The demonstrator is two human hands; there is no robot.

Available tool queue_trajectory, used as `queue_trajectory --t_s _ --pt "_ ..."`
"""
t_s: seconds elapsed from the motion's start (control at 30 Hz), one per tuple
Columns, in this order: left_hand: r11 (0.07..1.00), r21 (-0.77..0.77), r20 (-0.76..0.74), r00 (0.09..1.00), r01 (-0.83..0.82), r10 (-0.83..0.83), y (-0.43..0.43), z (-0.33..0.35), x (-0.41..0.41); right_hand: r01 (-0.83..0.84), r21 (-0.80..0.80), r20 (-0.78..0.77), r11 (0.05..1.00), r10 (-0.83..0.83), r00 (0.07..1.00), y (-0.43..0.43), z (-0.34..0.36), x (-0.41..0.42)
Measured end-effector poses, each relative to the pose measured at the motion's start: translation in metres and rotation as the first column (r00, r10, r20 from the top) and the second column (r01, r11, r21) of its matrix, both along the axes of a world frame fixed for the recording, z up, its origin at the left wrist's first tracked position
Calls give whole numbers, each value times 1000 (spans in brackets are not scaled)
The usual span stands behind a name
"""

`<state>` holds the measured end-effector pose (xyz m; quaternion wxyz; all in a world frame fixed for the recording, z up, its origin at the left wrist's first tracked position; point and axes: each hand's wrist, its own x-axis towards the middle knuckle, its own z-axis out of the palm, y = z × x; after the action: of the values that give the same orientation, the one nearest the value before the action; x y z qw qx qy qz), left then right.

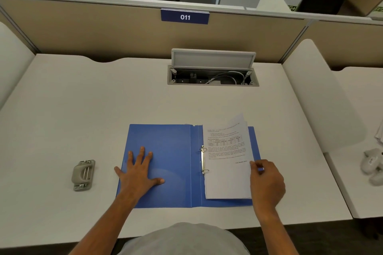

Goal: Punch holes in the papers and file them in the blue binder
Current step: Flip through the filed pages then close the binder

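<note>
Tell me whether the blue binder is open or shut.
Open. The blue binder lies flat, both covers spread, rings exposed, papers on its right half.

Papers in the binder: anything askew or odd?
Yes. The papers sit tilted on the rings, their top corner fanned past the binder edge. The right hand pinches their right edge; the left hand presses the cover flat.

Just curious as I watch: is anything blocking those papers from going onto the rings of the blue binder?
Nothing visible is in the way. The papers already lie on the open blue binder beside its rings, the right hand pinching their edge. The left hand presses the cover flat. The hole punch sits off to the left.
</note>
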<state>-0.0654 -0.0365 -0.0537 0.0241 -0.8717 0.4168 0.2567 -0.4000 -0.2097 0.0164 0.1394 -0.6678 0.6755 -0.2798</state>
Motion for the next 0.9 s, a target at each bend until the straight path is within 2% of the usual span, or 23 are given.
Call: queue_trajectory --t_s 0.1,0.23,0.33,0.43,0.47,0.53,0.57,0.63,0.7,0.77,0.9 --pt "1000 1 -1 1000 1 -1 0 1 -1 -85 -74 -60 994 80 995 6 24 16" --pt "1000 -11 -9 1000 -1 1 1 1 0 -315 -21 101 949 316 943 29 51 61" --pt "1000 -17 -8 1000 -1 0 1 1 0 -540 59 148 839 528 836 58 53 108" --pt "1000 -23 -6 1000 -10 9 1 1 0 -672 189 214 716 638 740 77 45 138" --pt "1000 -22 -2 1000 -7 7 1 1 -1 -683 231 298 693 618 727 77 42 141" --pt "999 -32 9 1000 -9 10 1 0 -1 -650 282 504 705 467 726 68 40 134" --pt "999 -32 11 1000 -13 13 1 -1 -1 -602 304 588 738 352 729 60 39 126" --pt "1000 -21 10 1000 -7 7 1 -3 0 -439 346 630 829 141 763 38 29 98" --pt "1000 -16 5 1000 -4 4 1 -6 1 -235 343 540 910 14 842 15 14 63" --pt "1000 -14 -1 1000 -6 6 1 -7 0 -65 348 407 935 -88 909 -6 -7 26" --pt "1000 0 11 1000 26 -26 -2 -3 8 46 556 191 830 -182 964 -27 -43 -25"
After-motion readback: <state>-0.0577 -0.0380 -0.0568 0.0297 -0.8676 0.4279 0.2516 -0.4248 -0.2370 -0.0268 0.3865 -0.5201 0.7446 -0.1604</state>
